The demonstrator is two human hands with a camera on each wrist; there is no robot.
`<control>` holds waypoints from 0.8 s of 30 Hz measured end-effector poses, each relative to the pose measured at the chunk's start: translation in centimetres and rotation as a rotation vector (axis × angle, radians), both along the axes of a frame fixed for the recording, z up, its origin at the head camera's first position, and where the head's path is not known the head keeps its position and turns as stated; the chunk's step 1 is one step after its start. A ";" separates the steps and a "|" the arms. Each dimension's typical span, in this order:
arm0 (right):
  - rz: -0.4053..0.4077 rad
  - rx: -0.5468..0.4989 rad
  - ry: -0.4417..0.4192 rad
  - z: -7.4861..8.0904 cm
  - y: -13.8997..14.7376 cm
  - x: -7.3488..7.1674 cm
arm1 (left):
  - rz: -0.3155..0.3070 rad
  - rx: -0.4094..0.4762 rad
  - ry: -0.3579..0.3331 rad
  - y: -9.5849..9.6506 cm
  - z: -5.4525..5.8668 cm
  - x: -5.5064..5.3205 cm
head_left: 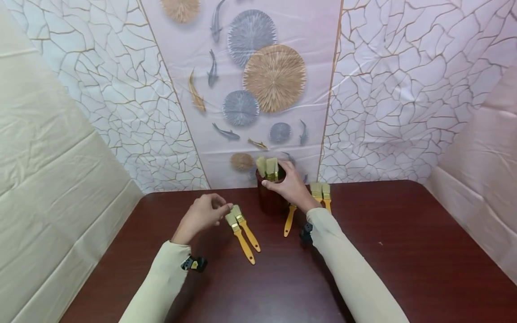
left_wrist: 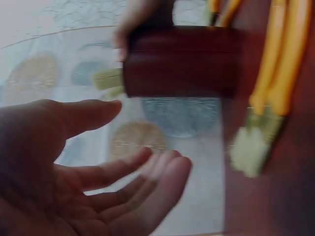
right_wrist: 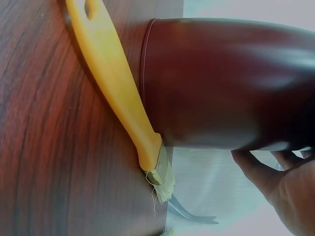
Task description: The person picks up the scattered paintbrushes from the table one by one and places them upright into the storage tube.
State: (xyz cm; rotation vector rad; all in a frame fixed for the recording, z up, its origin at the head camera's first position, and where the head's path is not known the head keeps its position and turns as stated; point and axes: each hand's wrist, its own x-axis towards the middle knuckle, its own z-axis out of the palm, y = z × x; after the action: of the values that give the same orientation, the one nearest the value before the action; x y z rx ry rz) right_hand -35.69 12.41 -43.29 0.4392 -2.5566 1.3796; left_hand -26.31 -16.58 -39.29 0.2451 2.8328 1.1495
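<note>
A dark red cylindrical cup [head_left: 269,199] stands upright near the table's back edge, with paint brushes [head_left: 272,169] in it, bristles up. My right hand [head_left: 294,186] grips the cup near its rim, thumb in front; in the right wrist view its fingertips touch the wall. To the left of the cup, my left hand [head_left: 203,211] is raised beside the bristles of two yellow-handled paint brushes [head_left: 244,246] lying on the table. In the left wrist view, thumb and fingers [left_wrist: 167,191] stand apart with nothing between them.
One yellow-handled brush [right_wrist: 113,83] lies close to the cup's base. Two more brushes [head_left: 326,193] lie beyond my right forearm. Behind the dark red table [head_left: 387,255] hangs a patterned cloth backdrop [head_left: 274,78], with pale cloth [head_left: 48,179] at the sides.
</note>
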 end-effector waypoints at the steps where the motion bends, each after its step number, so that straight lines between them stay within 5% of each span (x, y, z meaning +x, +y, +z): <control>1: -0.002 0.000 0.003 0.0 0.1 0.0 | 0.007 -0.008 -0.028 0.1 -0.5 0.0; 9: 0.004 0.014 0.021 0.1 0.2 0.0 | 0.094 -0.008 -0.167 0.7 -3.7 0.1; 24: 0.010 0.001 0.030 0.0 0.1 -0.1 | 0.157 -0.175 -0.146 3.3 -5.8 -0.2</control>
State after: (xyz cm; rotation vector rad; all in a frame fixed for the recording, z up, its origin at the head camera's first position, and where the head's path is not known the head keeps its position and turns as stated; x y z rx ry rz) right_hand -35.75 12.54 -43.29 0.4699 -2.5346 1.3652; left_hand -26.48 -13.28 -45.10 -0.0704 2.8394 0.8942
